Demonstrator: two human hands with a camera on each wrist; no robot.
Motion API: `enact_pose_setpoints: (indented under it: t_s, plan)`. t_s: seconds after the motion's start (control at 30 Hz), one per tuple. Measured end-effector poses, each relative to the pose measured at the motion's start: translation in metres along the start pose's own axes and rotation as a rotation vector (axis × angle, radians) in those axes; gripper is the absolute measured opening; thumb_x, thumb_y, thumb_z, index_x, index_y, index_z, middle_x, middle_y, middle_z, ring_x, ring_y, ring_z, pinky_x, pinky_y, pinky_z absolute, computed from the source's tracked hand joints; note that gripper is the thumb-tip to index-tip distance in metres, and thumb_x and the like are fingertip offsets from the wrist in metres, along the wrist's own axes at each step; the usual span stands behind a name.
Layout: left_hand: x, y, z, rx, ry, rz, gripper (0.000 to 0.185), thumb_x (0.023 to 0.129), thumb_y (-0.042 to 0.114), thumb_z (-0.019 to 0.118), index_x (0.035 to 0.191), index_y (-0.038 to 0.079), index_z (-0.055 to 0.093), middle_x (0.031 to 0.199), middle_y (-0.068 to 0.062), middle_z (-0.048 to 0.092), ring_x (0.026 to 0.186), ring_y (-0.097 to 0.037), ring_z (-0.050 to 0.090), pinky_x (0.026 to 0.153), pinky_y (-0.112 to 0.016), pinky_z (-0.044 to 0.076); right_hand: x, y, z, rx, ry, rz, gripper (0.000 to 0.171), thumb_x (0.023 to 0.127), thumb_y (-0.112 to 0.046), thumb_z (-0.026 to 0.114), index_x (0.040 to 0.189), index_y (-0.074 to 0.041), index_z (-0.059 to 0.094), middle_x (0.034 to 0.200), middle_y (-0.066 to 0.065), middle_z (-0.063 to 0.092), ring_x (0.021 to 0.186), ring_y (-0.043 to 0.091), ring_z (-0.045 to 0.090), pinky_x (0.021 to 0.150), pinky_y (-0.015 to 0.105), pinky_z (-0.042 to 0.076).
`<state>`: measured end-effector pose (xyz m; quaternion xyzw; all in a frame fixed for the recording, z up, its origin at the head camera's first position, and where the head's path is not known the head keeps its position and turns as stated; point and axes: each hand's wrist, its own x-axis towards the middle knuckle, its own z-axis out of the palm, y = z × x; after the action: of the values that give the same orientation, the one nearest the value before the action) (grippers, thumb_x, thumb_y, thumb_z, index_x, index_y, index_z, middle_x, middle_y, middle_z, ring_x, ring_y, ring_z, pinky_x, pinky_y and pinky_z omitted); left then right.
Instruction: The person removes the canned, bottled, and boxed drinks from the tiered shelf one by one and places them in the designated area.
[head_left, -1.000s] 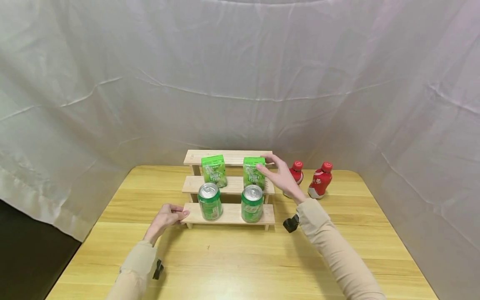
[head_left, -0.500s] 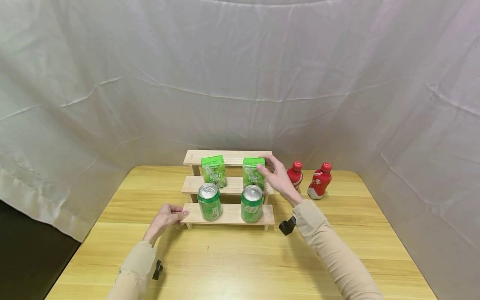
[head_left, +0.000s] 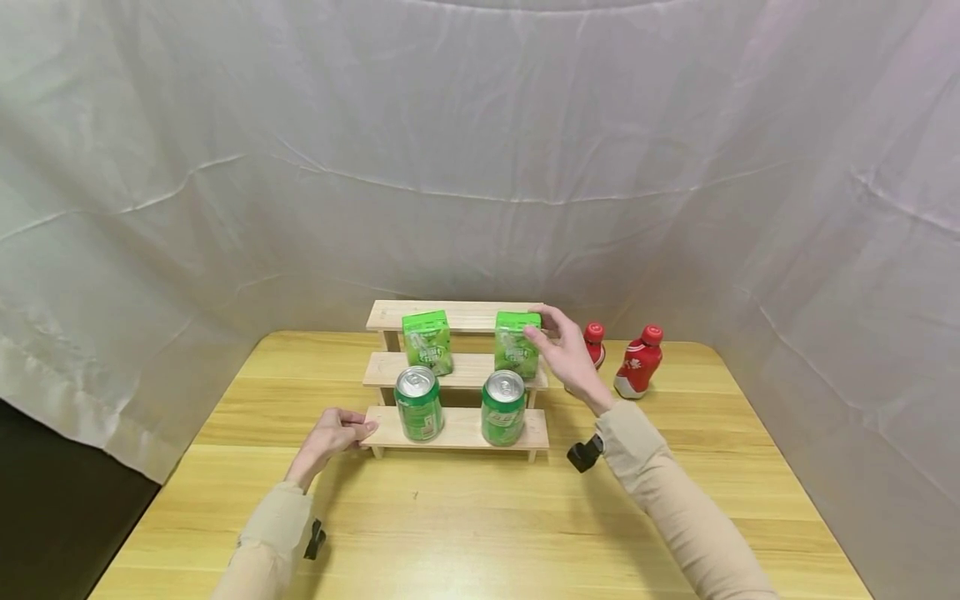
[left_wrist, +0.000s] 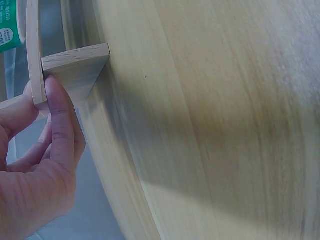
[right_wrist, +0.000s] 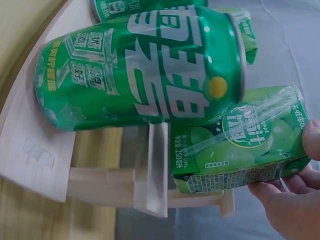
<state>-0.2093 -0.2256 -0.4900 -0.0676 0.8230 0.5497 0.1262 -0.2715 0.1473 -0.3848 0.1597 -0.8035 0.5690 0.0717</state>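
The left hand (head_left: 332, 435) pinches the left end of the pale wooden stepped shelf (head_left: 457, 429) near the counter's (head_left: 465, 533) back edge. The right hand (head_left: 564, 354) grasps a green "250ml" juice carton (head_left: 517, 343), its fingers (right_wrist: 311, 140) around it, on the middle step's right end, behind a glossy green can (head_left: 503, 407).

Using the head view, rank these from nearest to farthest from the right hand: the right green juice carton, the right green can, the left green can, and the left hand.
From the right hand:
1. Right green juice carton, middle step, gripped by that hand.
2. Right green can, bottom step, just below the carton.
3. Left green can, bottom step, further left.
4. Left hand, at the rack's bottom-left end.
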Motion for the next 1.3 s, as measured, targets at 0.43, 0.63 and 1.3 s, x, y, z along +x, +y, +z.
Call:
enact_pose_setpoints:
  t_s: [0.43, 0.63, 1.3]
  plan:
    - [-0.001, 0.0, 0.0, -0.011, -0.011, 0.006, 0.044, 0.096, 0.009, 0.065, 0.122, -0.024, 0.052, 0.095, -0.02, 0.071, 0.075, -0.01, 0.064, 0.075, -0.027, 0.064, -0.021, 0.003, -0.043, -0.084, 0.028, -0.011, 0.037, 0.102, -0.014, 0.059, 0.134, 0.003, 0.053, 0.122, 0.026, 0.062, 0.103, 0.009, 0.058, 0.079, 0.009, 0.05]
    - [-0.001, 0.001, 0.0, -0.008, -0.007, 0.004, 0.043, 0.096, 0.008, 0.065, 0.121, -0.024, 0.052, 0.095, -0.02, 0.07, 0.074, -0.011, 0.064, 0.074, -0.028, 0.064, -0.031, 0.014, -0.068, -0.091, 0.047, -0.028, 0.037, 0.102, -0.014, 0.059, 0.133, 0.005, 0.053, 0.123, 0.024, 0.06, 0.104, -0.006, 0.053, 0.085, 0.005, 0.046]
    - [-0.001, 0.0, 0.001, -0.032, -0.011, -0.002, 0.044, 0.096, 0.008, 0.065, 0.122, -0.024, 0.051, 0.094, -0.02, 0.07, 0.074, -0.01, 0.065, 0.074, -0.028, 0.064, -0.066, 0.079, -0.137, -0.178, 0.048, -0.074, 0.03, 0.1, -0.005, 0.059, 0.126, 0.01, 0.056, 0.104, -0.014, 0.058, 0.096, -0.009, 0.054, 0.076, 0.004, 0.049]
